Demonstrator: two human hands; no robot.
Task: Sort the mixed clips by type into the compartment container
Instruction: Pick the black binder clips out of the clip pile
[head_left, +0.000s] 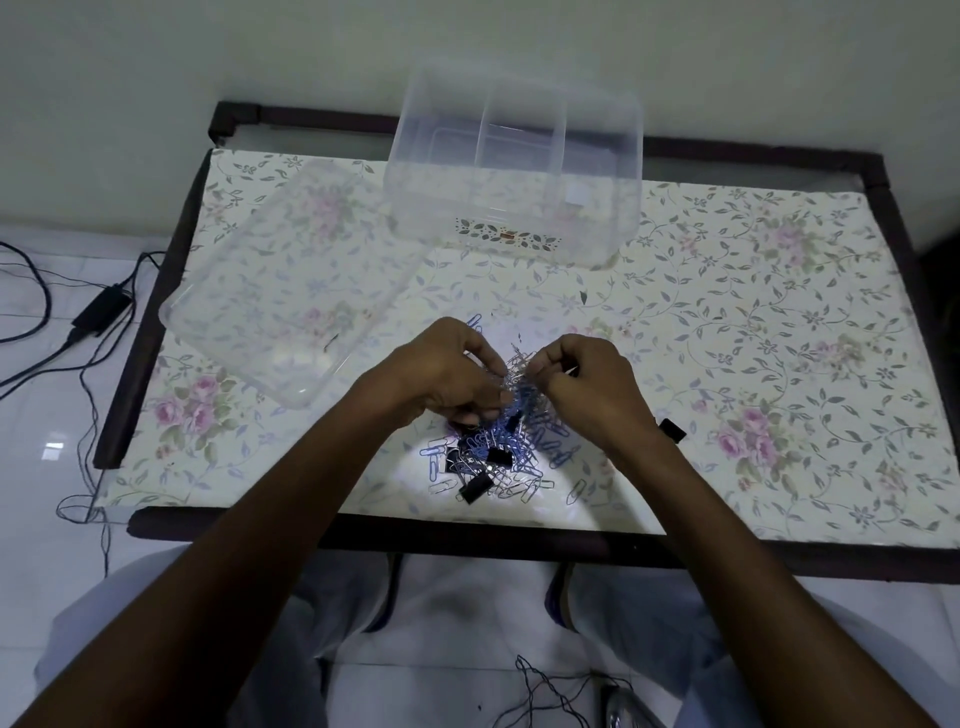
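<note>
A heap of mixed clips (498, 457) lies near the table's front edge: blue and silver paper clips with black binder clips (475, 487) among them. My left hand (452, 371) and my right hand (587, 379) are raised over the heap, fingers curled, both pinching a tangled bunch of silver paper clips (516, 366) between them. The clear compartment container (511, 166) stands at the table's back, its dividers visible and its compartments showing no clips.
A clear lid (291, 291) lies flat to the left of the heap. One black binder clip (672, 430) sits apart by my right wrist. The table has a floral cover (779, 312) and a dark frame. Cables and a power adapter (101, 309) lie on the floor at left.
</note>
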